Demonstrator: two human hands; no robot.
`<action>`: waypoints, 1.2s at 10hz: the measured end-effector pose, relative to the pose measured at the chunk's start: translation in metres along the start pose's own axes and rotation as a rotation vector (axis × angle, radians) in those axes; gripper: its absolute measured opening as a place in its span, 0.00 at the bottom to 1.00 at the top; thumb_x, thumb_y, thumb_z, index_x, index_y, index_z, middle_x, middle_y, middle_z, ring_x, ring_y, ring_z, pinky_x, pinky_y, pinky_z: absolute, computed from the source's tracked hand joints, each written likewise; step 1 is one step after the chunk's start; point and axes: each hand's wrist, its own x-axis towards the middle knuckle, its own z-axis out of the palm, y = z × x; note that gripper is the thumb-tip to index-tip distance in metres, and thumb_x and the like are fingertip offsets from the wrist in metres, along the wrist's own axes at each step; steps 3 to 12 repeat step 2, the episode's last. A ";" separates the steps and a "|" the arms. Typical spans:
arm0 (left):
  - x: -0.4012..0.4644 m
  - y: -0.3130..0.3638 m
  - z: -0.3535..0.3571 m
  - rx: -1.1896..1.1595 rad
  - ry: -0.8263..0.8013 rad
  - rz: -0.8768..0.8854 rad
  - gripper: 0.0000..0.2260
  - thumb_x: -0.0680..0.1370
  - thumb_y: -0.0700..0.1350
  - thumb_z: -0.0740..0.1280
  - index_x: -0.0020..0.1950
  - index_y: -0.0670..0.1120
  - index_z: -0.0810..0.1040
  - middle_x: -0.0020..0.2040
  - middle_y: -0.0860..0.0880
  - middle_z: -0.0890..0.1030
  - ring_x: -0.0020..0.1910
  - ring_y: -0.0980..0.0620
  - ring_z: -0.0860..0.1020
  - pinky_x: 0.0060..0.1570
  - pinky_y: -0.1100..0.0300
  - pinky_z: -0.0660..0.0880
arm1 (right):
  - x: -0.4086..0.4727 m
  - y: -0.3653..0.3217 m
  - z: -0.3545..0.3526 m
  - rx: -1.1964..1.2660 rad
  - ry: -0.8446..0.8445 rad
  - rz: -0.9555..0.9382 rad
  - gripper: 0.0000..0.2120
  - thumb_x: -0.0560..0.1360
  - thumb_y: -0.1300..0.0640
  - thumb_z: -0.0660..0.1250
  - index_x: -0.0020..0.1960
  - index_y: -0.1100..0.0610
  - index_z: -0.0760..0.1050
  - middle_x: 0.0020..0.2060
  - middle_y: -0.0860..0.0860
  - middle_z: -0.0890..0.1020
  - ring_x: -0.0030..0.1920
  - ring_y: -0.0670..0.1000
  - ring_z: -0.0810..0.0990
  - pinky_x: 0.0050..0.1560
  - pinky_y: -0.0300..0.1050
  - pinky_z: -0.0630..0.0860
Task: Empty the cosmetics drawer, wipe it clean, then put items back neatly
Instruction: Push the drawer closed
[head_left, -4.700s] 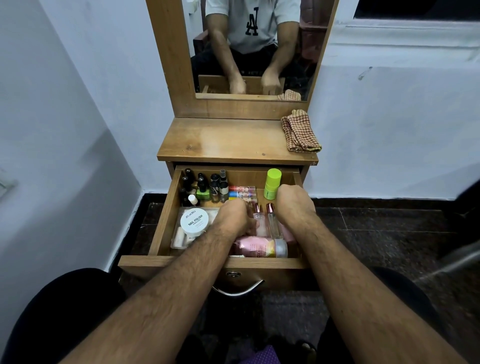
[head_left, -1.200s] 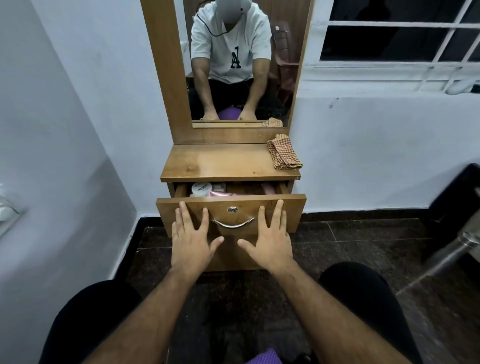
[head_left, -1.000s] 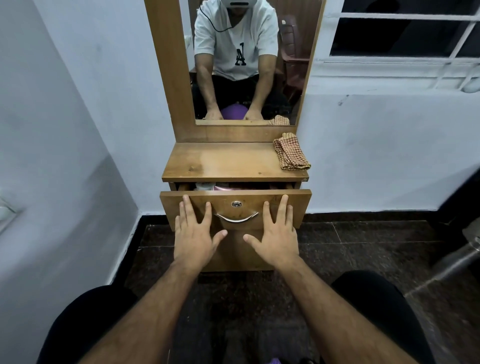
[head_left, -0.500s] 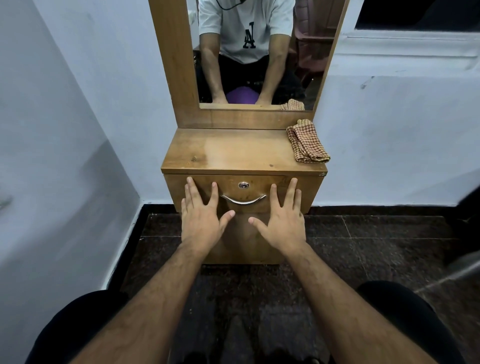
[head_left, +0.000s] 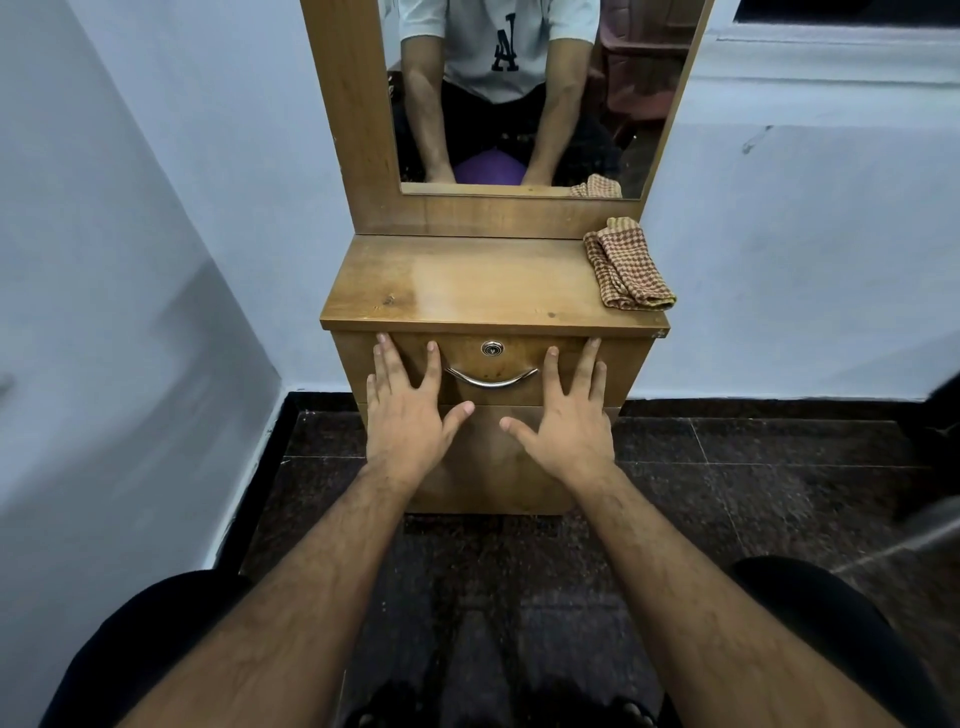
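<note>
Nearest, two bare forearms over dark-clad knees, reaching out above a dark speckled floor. Then the hands — left hand (head_left: 410, 415) and right hand (head_left: 566, 421), both flat, fingers straight and spread, holding nothing, palms laid against the front of the cosmetics drawer (head_left: 493, 371). Left fingertips up at the drawer's top left corner, right fingertips at its top right corner, thumbs pointing inward below the curved metal handle (head_left: 492, 378), which sits between the hands, untouched. Small round lock (head_left: 491, 348) just above the handle. Drawer front flush with the cabinet face — closed, contents hidden, so no way to check how neatly the items lie inside.

Judged from this: closing push at or near its end. To finish it well: even pressure from both palms so the drawer seats square, no slamming that might topple bottles inside, fingertips kept off the gap under the top's front edge.

Farther back, the wooden top (head_left: 467, 280), with a folded checked cloth (head_left: 626, 265) at its right rear corner, slightly overhanging the right edge. Beyond that, the mirror (head_left: 519, 93) in its wooden frame, reflecting a seated person's arms and a white shirt.
</note>
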 end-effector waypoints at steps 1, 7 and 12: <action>-0.005 -0.002 -0.004 -0.007 -0.008 0.009 0.37 0.79 0.68 0.53 0.81 0.51 0.46 0.78 0.33 0.36 0.79 0.37 0.40 0.76 0.43 0.49 | -0.004 0.001 -0.005 0.001 -0.021 -0.001 0.49 0.73 0.30 0.63 0.81 0.49 0.41 0.77 0.56 0.28 0.79 0.62 0.38 0.72 0.65 0.62; -0.015 0.001 -0.011 -0.039 0.014 0.027 0.37 0.79 0.68 0.53 0.81 0.50 0.48 0.79 0.35 0.39 0.79 0.38 0.41 0.76 0.42 0.49 | -0.016 0.003 -0.011 0.002 -0.037 -0.017 0.47 0.74 0.27 0.57 0.81 0.49 0.41 0.79 0.54 0.32 0.79 0.60 0.37 0.74 0.65 0.56; -0.015 0.001 -0.011 -0.039 0.014 0.027 0.37 0.79 0.68 0.53 0.81 0.50 0.48 0.79 0.35 0.39 0.79 0.38 0.41 0.76 0.42 0.49 | -0.016 0.003 -0.011 0.002 -0.037 -0.017 0.47 0.74 0.27 0.57 0.81 0.49 0.41 0.79 0.54 0.32 0.79 0.60 0.37 0.74 0.65 0.56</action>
